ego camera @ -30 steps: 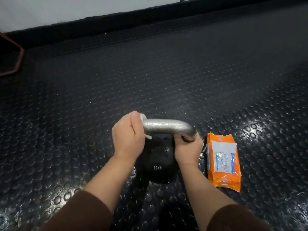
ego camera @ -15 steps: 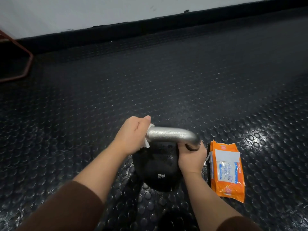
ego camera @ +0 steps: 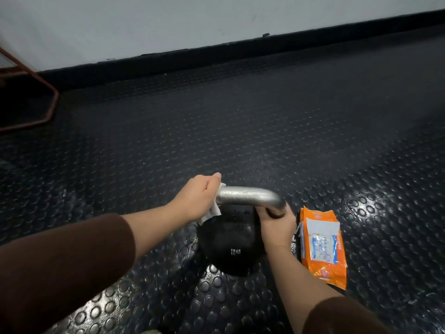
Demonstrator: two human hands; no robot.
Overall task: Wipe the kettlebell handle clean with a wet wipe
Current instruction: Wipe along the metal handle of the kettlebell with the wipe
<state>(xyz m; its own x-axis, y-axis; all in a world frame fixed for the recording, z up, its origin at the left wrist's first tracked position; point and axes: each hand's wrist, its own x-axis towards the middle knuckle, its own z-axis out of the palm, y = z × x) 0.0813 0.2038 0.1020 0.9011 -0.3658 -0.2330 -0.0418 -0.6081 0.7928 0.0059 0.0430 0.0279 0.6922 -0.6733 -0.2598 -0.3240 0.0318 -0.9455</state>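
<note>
1. Nearest me, two brown sleeves (ego camera: pixel 60 268) come in from the bottom edge, one at 7 o'clock and one at 5 o'clock, with bare forearms reaching forward.
2. At the centre of my view sits the black kettlebell (ego camera: pixel 231 247) on the studded floor (ego camera: pixel 265 131), small white weight lettering on its near face that I cannot read clearly.
3. My right hand (ego camera: pixel 277 227) is curled around the right-hand bend of the kettlebell handle (ego camera: pixel 250 196), fingers wrapped under the bar, gripping the metal directly.
4. My left hand (ego camera: pixel 196 197) is closed over the left end of the silver handle, clamping a white wet wipe (ego camera: pixel 212 210) against it; a corner of the wipe hangs below the palm and another peeks out above the bar.
5. At 3 o'clock from the kettlebell, just beside my right wrist, an orange wipe packet (ego camera: pixel 322 247) lies flat with its label flap lifted.
6. Farther off, at 10 o'clock, a reddish metal frame (ego camera: pixel 51 102) stands on the floor.
7. At 12 o'clock, a black baseboard (ego camera: pixel 240 48) runs below a pale wall (ego camera: pixel 168 22).
</note>
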